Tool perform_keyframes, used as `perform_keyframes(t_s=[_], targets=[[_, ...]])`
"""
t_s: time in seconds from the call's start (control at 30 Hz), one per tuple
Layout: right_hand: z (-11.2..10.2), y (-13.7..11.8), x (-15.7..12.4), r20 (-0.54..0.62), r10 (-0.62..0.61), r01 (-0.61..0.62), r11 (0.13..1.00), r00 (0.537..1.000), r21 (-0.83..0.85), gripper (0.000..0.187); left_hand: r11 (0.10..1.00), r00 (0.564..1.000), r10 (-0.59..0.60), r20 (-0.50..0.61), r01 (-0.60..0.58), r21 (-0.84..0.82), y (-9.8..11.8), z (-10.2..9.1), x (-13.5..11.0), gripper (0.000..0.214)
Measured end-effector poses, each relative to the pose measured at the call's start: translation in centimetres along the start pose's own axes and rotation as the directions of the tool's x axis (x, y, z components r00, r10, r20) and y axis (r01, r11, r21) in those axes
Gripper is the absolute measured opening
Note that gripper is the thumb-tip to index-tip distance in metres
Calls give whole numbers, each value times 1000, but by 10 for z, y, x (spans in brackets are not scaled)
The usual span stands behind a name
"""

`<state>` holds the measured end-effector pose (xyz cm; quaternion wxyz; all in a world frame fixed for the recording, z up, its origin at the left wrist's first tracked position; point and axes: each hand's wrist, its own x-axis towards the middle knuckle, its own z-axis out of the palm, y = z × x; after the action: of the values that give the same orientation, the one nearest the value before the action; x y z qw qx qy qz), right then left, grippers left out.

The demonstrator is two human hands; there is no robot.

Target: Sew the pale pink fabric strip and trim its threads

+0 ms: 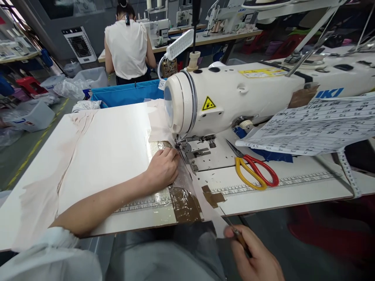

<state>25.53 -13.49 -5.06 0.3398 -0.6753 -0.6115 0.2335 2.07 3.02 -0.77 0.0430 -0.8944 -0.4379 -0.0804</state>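
Observation:
My left hand (163,168) is closed, its fingertips curled on thin pale fabric (183,180) right beside the presser foot (179,145) of a white sewing machine (228,99). From there the fabric runs down over the table's front edge as a narrow strip. Below that edge, my right hand (253,251) is wrapped round an awl (240,237) with a brown handle and a thin metal spike. The thumb and finger are by the strip's lower end; whether they also pinch it I cannot tell. More pale pink fabric (55,175) lies along the table's left side.
Scissors (254,171) with red and yellow handles lie right of the needle area. A printed paper sheet (316,127) and a tape measure (348,171) hang at the right. Behind the white table (117,144) are a blue cloth bin (129,93) and a person (127,48) facing away.

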Motion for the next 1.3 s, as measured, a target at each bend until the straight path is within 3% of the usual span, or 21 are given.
perform_keyframes(t_s=[0.17, 0.3, 0.4, 0.53, 0.67, 0.73, 0.8, 0.9, 1.03, 1.17, 1.3], targets=[[0, -12, 10, -12, 66, -62, 978, 998, 201, 9, 999, 1000, 21, -8, -20, 35, -2, 0, -1, 35], [-9, -21, 11, 104, 129, -165, 835, 986, 526, 13, 998, 999, 44, -10, -44, 52, -4, -2, 4, 32], [-24, -39, 13, 239, 55, -187, 796, 969, 576, 12, 997, 999, 47, -1, -47, 53, -5, -4, 9, 30], [-42, -86, 22, 295, -209, 58, 892, 932, 449, 18, 990, 999, 24, -21, -21, 137, -8, -3, 14, 26], [-32, -131, 28, 107, -567, 477, 769, 817, 426, 22, 972, 999, 31, -29, -23, 232, -10, 2, 16, 22], [-21, -139, 28, 19, -657, 593, 691, 753, 414, 24, 974, 998, 27, -55, -14, 224, -12, 4, 16, 21], [-11, -137, 25, 6, -692, 628, 660, 722, 412, 25, 986, 994, 14, -110, 4, 164, -16, 5, 17, 18], [-5, -121, 23, 119, -618, 541, 754, 777, 373, 25, 998, 978, -54, -202, 56, 5, -23, 8, 18, 18], [-3, -93, 36, 229, -406, 337, 897, 885, 287, 18, 972, 962, -108, -252, 49, -229, -33, 14, 20, 19], [6, -72, 64, 161, -228, 205, 968, 960, 148, 15, 922, 963, -122, -239, 21, -386, -39, 16, 21, 18], [21, -60, 86, 36, -267, 268, 962, 963, -48, 22, 890, 969, -132, -211, 22, -456, -41, 15, 21, 17]])
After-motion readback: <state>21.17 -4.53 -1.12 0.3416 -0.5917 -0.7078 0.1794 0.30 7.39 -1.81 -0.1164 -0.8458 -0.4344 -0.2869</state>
